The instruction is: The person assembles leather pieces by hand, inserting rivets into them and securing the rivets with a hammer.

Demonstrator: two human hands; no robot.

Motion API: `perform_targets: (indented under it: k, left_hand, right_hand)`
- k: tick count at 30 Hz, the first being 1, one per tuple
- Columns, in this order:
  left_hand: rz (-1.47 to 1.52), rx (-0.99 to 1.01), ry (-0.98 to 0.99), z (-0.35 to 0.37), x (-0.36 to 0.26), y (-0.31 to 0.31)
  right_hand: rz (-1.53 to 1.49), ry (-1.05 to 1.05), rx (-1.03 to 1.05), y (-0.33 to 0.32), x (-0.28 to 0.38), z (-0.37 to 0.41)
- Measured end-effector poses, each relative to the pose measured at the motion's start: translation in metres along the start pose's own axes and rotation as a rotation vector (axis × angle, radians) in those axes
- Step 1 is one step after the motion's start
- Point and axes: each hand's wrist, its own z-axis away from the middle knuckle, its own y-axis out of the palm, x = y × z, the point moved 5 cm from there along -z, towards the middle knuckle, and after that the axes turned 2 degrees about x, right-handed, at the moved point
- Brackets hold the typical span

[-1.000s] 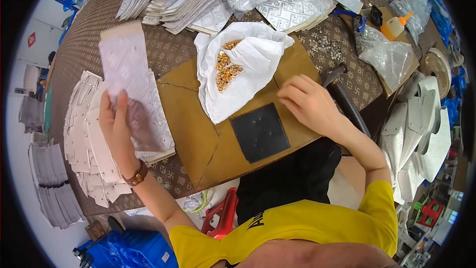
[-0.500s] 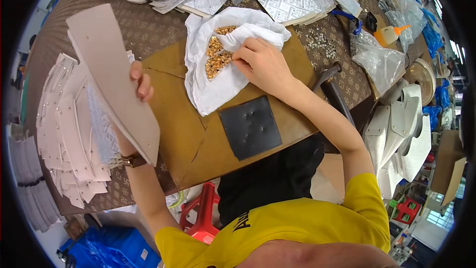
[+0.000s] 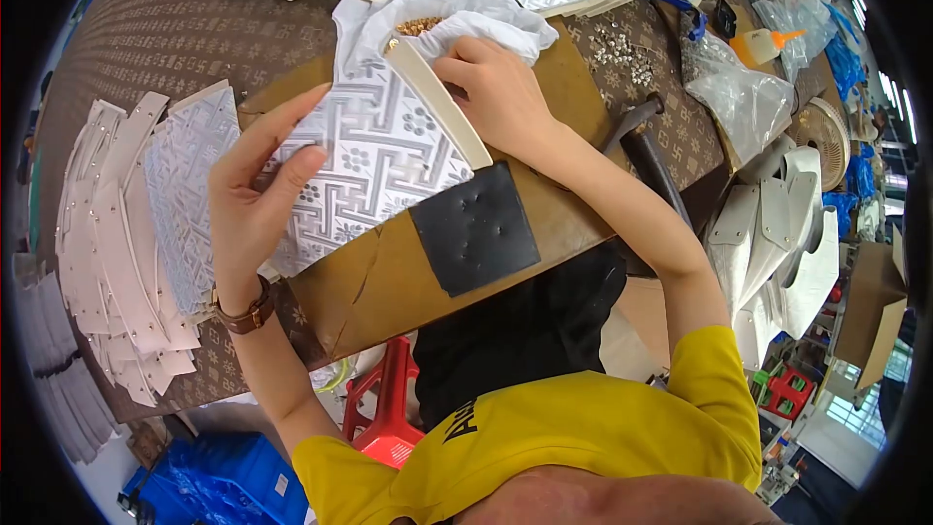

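Grey-and-white patterned flat panel (image 3: 374,151) sits tilted between hands; bare left hand (image 3: 255,180) spreads thumb and forefinger wide, probably steadying it; bare right hand (image 3: 505,95) beside its raised edge, fingertips hidden, can't tell grip.

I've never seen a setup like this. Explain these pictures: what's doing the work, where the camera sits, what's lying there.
No machine here: a person works with two bare hands. The single camera is worn on the head, looking forward and down. The left hand is at one side of a patterned panel, thumb and forefinger spread. The right hand is at the opposite edge; its fingertips are hidden, so its grip is unclear. On the table lies a brown board, bearing a black pad. Beyond, a white sheet holds gold studs. A hammer lies to the right.
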Motion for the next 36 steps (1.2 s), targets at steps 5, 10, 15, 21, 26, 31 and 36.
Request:
perform_targets:
  k: [5, 10, 15, 21, 26, 31, 36]
  left_hand:
    - [0.072, 0.062, -0.094, 0.001, 0.011, 0.000]
    - [-0.071, 0.059, -0.033, -0.001, 0.013, -0.010]
    - [-0.088, 0.142, -0.043, 0.001, 0.016, 0.000]
    - [-0.104, 0.203, 0.018, -0.001, 0.002, 0.018]
    - [-0.119, 0.385, 0.119, 0.003, 0.000, 0.043]
    - [-0.233, 0.644, 0.120, 0.022, 0.006, 0.088]
    - [-0.416, 0.654, 0.207, 0.028, 0.009, 0.100]
  right_hand:
    - [0.033, -0.103, -0.010, -0.019, 0.017, 0.008]
    - [-0.029, -0.205, 0.150, -0.066, 0.057, 0.065]
    - [0.083, -0.244, 0.259, -0.074, 0.073, 0.116]
    - [0.060, -0.194, 0.237, -0.078, 0.076, 0.129]
    - [-0.418, 0.237, 0.100, -0.084, 0.063, 0.144]
    - [-0.752, 0.558, 0.080, -0.082, 0.065, 0.163]
    - [-0.599, 0.558, 0.183, -0.076, 0.065, 0.166]
